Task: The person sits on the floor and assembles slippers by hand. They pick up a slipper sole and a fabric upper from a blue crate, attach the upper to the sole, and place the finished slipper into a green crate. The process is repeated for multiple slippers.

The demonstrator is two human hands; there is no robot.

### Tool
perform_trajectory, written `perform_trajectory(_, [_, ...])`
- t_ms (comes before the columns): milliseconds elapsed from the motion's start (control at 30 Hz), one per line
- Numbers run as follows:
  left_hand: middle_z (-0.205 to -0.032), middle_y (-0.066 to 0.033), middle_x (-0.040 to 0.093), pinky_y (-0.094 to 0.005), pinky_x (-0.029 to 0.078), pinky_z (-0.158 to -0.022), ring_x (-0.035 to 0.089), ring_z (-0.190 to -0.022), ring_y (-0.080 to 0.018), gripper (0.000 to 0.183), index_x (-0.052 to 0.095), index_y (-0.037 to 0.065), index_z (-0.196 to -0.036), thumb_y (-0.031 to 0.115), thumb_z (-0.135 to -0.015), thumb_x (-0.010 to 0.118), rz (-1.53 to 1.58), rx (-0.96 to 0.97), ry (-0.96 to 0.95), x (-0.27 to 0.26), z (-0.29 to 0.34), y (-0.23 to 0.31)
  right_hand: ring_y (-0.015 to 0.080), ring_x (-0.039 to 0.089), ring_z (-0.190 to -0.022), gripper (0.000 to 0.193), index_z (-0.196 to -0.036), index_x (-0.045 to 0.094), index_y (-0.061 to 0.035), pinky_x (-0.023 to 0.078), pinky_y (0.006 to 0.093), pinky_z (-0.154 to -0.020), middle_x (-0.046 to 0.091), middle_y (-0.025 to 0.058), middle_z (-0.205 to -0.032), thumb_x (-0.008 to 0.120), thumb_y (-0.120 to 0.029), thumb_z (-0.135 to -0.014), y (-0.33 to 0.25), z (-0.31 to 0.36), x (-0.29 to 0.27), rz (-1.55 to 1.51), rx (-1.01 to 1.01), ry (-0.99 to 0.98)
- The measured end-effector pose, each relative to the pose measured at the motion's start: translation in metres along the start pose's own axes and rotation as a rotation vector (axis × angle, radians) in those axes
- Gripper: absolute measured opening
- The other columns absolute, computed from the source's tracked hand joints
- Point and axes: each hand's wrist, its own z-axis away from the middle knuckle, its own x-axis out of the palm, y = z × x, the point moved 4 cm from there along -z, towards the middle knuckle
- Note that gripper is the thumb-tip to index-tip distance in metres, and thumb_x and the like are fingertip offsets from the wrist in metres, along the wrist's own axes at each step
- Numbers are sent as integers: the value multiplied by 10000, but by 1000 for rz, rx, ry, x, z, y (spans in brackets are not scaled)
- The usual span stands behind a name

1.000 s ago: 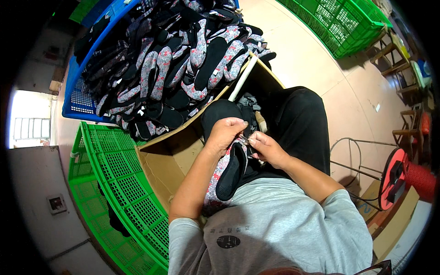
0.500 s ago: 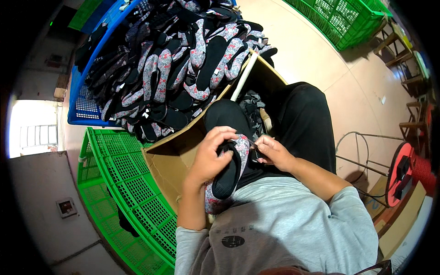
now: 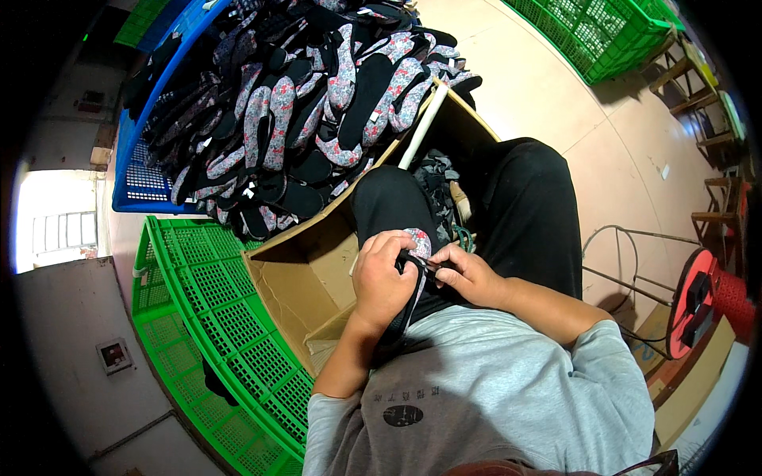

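Note:
Over my lap, my left hand (image 3: 382,274) is closed round a slipper with a floral upper (image 3: 420,241) and black lining. The slipper is turned so that only its patterned end and a narrow dark edge show; the rest lies behind my left hand. My right hand (image 3: 470,274) meets that edge from the right, its thumb and fingers pinched together. A small thin thing seems to be between those fingertips, too small to name. Just beyond the right hand a green loop (image 3: 463,236) shows; whether the hand touches it I cannot tell.
A blue crate (image 3: 143,170) heaped with floral and black slippers (image 3: 349,87) stands ahead on the left. A cardboard box (image 3: 295,289) with dark scraps (image 3: 436,182) is at my knees. Green crates (image 3: 230,317) stand left, another green crate (image 3: 599,40) far right. A red reel (image 3: 689,301) is at right.
The slipper has turned and sunk behind my left hand, so less of its black inside and floral side shows. My right hand has moved slightly left and down, closer to my left hand.

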Motion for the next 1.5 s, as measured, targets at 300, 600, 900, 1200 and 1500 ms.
perform_trajectory(300, [-999,-102,671,-382,485,-864,612,-955,-311,208,624,34,-863,-28,-665,614,-86,2,29,1,2,4,263,671,-773,293,-1106,529,-35,513,360,-695,656,126,-857,555,-302,-987,-1,2,2,183,14,83])
perform_trajectory(600, [-994,-100,667,-393,484,-868,607,-960,-318,208,622,41,-875,-4,-673,605,-175,-4,56,3,3,9,258,665,-703,259,-1067,533,-37,511,359,-643,658,102,-780,558,-282,-986,-2,3,5,246,12,142])
perform_trajectory(900, [-967,-96,670,-396,486,-850,608,-943,-319,179,622,42,-837,6,-665,589,-189,-9,65,3,3,10,159,621,-684,204,-1077,528,-24,498,303,-642,633,73,-762,558,-207,-990,4,5,9,63,64,120])
perform_trajectory(1200, [-977,-86,669,-399,486,-853,607,-944,-314,180,622,44,-843,9,-668,597,-196,-2,70,3,5,12,125,590,-662,172,-1037,540,-27,481,281,-618,599,40,-757,548,-195,-998,2,5,10,44,80,160])
perform_trajectory(1500, [-1101,-121,624,-397,474,-911,582,-1055,-330,360,607,58,-1073,64,-716,650,-212,-119,-17,-16,4,12,31,387,-512,288,-1090,512,-129,270,176,-443,565,7,-760,487,-407,-1020,15,-6,-21,-565,365,542])
